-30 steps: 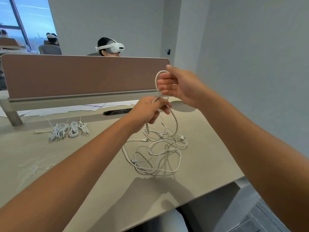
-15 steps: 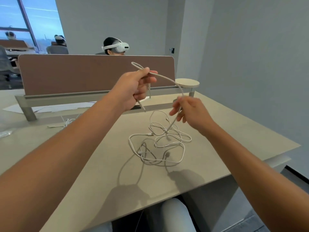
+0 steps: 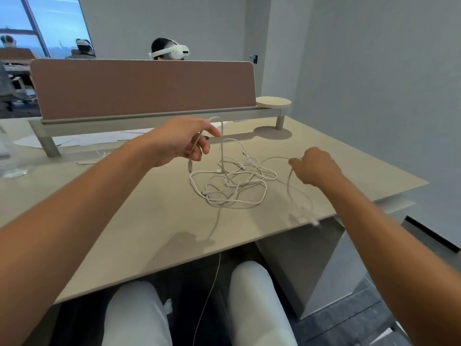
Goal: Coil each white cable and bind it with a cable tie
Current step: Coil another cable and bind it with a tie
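Head view: the left hand (image 3: 183,143) grips one end of a white cable (image 3: 221,136), plug dangling below the fingers, while the right hand (image 3: 315,168) pinches the same cable farther along. Half a second ago the hands were close and raised; now they have spread and dropped toward the counter (image 3: 149,211), drawing out a length, likely for the next loop. The cable's slack runs blurred toward the counter's near edge. The tangle of white cables (image 3: 234,183) lies between the hands (it could snag the pull). Behind stand a brown divider (image 3: 142,88) and papers (image 3: 82,139).
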Tool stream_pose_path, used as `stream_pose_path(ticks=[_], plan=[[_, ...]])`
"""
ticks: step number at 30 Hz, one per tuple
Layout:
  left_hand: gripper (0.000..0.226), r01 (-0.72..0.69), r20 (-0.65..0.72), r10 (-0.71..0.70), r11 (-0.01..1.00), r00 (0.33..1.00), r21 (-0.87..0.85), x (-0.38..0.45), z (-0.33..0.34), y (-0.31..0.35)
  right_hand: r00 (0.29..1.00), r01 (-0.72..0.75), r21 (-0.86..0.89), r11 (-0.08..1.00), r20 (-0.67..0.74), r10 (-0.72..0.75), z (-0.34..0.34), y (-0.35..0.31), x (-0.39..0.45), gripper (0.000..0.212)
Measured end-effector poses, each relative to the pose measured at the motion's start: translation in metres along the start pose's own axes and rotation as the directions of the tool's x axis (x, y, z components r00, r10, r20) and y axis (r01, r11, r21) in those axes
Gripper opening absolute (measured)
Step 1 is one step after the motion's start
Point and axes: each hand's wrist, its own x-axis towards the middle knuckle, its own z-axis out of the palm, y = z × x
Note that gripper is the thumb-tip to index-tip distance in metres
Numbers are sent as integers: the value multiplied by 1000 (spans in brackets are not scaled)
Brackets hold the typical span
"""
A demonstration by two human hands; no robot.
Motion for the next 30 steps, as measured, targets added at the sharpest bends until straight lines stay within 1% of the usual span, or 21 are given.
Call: stream_pose_path(ticks=[2, 5, 7, 9, 11, 12, 13, 14, 15, 16, 18, 19, 21, 23, 25, 26, 27, 28, 29, 30], plan=[[32, -9, -29, 7, 998, 1000, -69, -13, 8, -7, 1000, 17, -128, 992, 3, -17, 9, 2, -12, 43], [31, 8, -6, -10, 945, 1000, -328, -25, 15, -18, 998, 44, -233, 972, -28, -51, 17, -3, -23, 43], [28, 12, 6, -10, 883, 1000, -468, -30, 17, -23, 997, 64, -216, 974, -26, -72, 22, -9, -24, 43], [25, -39, -57, 11, 862, 998, -505, -32, 19, -25, 996, 84, -126, 988, -30, -88, 27, -17, -27, 45], [23, -129, -187, 56, 903, 981, -409, -31, 20, -26, 986, 155, 85, 984, -79, -148, 31, -27, -28, 50], [22, -164, -251, 78, 924, 965, -344, -30, 20, -25, 974, 221, 248, 943, -103, -201, 31, -34, -30, 52], [21, -187, -297, 98, 938, 950, -290, -29, 20, -23, 962, 273, 426, 863, -111, -249, 29, -42, -34, 51], [20, -200, -331, 109, 946, 937, -256, -28, 21, -21, 950, 297, 579, 759, -101, -295, 26, -51, -40, 48], [18, -215, -362, 119, 948, 925, -237, -26, 22, -18, 936, 310, 680, 665, -95, -339, 22, -62, -47, 44], [16, -233, -392, 130, 946, 911, -227, -24, 23, -15, 915, 339, 725, 600, -105, -390, 19, -71, -53, 39], [14, -247, -420, 136, 943, 897, -222, -18, 25, -11, 859, 433, 711, 554, -141, -492, 17, -90, -60, 32], [15, -243, -419, 136, 946, 898, -213, -16, 26, -9, 833, 470, 695, 544, -146, -534, 18, -98, -61, 31], [16, -244, -414, 145, 950, 899, -197, -12, 27, -8, 799, 502, 688, 523, -138, -585, 22, -113, -59, 28], [18, -234, -399, 139, 951, 906, -200, -9, 25, -8, 799, 514, 673, 532, -149, -583, 28, -125, -55, 18], [21, -222, -394, 137, 958, 909, -179, -7, 22, -9, 823, 503, 683, 529, -190, -536, 32, -133, -47, 17], [26, -220, -416, 138, 963, 899, -155, -6, 20, -10, 833, 488, 706, 514, -201, -515, 33, -134, -42, 17], [33, -225, -474, 142, 967, 869, -123, -2, 17, -13, 841, 470, 733, 492, -202, -502, 32, -135, -38, 16], [40, -243, -557, 155, 966, 816, -87, 3, 14, -18, 848, 452, 756, 473, -200, -490, 31, -134, -34, 15], [43, -261, -642, 165, 964, 749, -57, 8, 10, -23, 853, 443, 770, 459, -204, -481, 29, -133, -31, 15], [39, -267, -693, 161, 962, 703, -47, 13, 8, -26, 856, 439, 777, 452, -209, -472, 27, -132, -26, 15]])
